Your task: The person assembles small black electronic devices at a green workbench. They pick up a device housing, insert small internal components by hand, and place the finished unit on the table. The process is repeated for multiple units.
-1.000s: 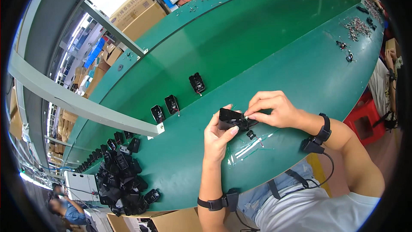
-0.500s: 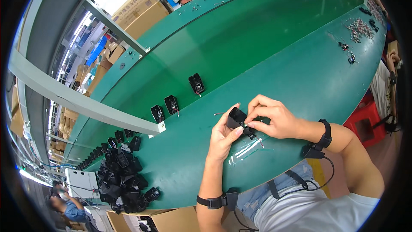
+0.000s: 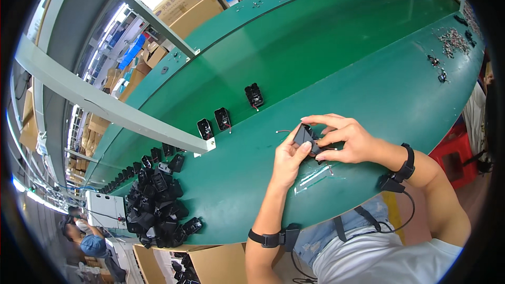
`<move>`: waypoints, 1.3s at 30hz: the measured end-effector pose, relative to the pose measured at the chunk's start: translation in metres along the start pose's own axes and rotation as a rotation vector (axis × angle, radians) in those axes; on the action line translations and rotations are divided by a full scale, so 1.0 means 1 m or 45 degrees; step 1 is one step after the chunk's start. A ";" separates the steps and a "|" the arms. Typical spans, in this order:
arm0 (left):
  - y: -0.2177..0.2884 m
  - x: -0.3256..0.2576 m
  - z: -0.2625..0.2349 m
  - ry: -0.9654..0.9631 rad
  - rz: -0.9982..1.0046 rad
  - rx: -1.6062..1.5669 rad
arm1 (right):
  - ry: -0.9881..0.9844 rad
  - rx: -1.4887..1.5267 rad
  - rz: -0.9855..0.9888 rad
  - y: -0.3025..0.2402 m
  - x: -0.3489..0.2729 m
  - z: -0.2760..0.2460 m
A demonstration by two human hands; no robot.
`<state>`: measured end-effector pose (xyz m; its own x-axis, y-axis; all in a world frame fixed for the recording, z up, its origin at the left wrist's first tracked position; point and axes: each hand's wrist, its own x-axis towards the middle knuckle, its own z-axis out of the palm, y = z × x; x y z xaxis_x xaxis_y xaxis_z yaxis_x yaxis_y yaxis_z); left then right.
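Both hands meet over the near green bench, around a small black plastic housing (image 3: 303, 135). My left hand (image 3: 289, 159) grips it from the left, thumb pressed on its near face. My right hand (image 3: 344, 138) is closed on its right side, fingers bent over the top and thumb below. A thin wire with a small pale connector (image 3: 280, 131) sticks out to the left of the housing. The fingers hide much of its inside. Strips of clear shiny film or glare (image 3: 314, 180) show on the bench just below my hands.
A big pile of black housings (image 3: 155, 205) lies at left. Open housings with wires, such as this housing (image 3: 253, 95), stand in a row on the green belt (image 3: 326, 37). A grey metal post (image 3: 121, 121) crosses at left. Small parts (image 3: 453, 42) lie heaped far right.
The housing has turned in my hands and now shows a smooth outer face. My right fingers have gone from a pinch at its opening to a wider grip along its side.
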<state>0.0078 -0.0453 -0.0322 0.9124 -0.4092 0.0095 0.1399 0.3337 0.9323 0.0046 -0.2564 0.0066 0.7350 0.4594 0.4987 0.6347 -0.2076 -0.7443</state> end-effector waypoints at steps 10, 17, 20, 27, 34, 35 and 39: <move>0.016 -0.007 0.010 -0.052 0.175 0.608 | -0.020 1.038 0.570 0.006 0.003 -0.008; 0.018 -0.005 0.014 -0.068 0.169 0.441 | -0.067 1.440 0.758 0.017 -0.008 0.005; 0.011 -0.006 0.012 -0.116 0.119 0.227 | -0.054 1.540 0.771 0.012 -0.006 0.010; 0.011 -0.007 0.007 -0.060 0.149 0.344 | 0.038 1.424 0.775 -0.001 -0.002 0.014; 0.016 -0.009 0.012 -0.127 0.170 0.243 | -0.074 1.526 0.710 0.007 -0.006 0.014; 0.014 -0.008 0.015 -0.131 0.178 0.211 | -0.109 1.539 0.706 0.008 -0.007 0.010; 0.019 -0.011 0.015 -0.153 0.224 0.201 | -0.176 1.473 0.643 0.002 0.000 0.007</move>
<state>-0.0054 -0.0471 -0.0090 0.8638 -0.4576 0.2107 -0.0871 0.2762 0.9571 0.0043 -0.2510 0.0016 0.7583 0.6501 0.0485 -0.3375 0.4552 -0.8240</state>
